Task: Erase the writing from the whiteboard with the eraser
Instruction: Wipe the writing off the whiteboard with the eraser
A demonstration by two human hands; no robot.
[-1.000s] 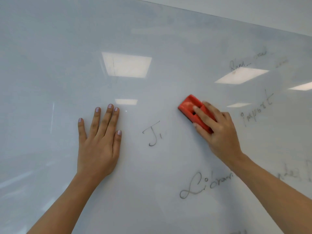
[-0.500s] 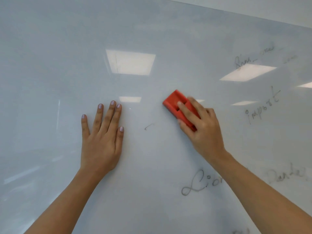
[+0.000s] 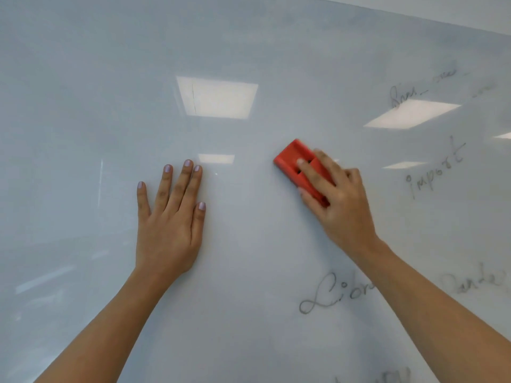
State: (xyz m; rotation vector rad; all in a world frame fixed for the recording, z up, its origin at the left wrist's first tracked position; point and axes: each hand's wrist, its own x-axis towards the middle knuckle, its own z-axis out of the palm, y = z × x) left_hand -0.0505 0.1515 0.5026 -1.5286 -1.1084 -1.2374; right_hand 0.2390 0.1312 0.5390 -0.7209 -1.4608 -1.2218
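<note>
A glossy whiteboard [image 3: 83, 106] fills the view. My right hand [image 3: 340, 200] presses a red eraser [image 3: 293, 158] against the board right of centre, fingers over its back. My left hand [image 3: 171, 219] lies flat on the board, fingers spread, to the left of the eraser. The patch between the two hands is wiped clean. Black writing stays below the right hand [image 3: 331, 294], where my forearm covers its end, and at the right: a word [image 3: 437, 167], a faint word higher up [image 3: 414, 89] and a smeared one [image 3: 470, 283].
The board's top edge [image 3: 414, 16] runs across the upper right with pale wall above. Ceiling lights reflect on the board [image 3: 218, 96]. A bit of writing shows at the bottom edge [image 3: 387, 377].
The eraser swept left over the "J" mark and back a little to the right; that mark is gone. My left hand stayed flat in place.
</note>
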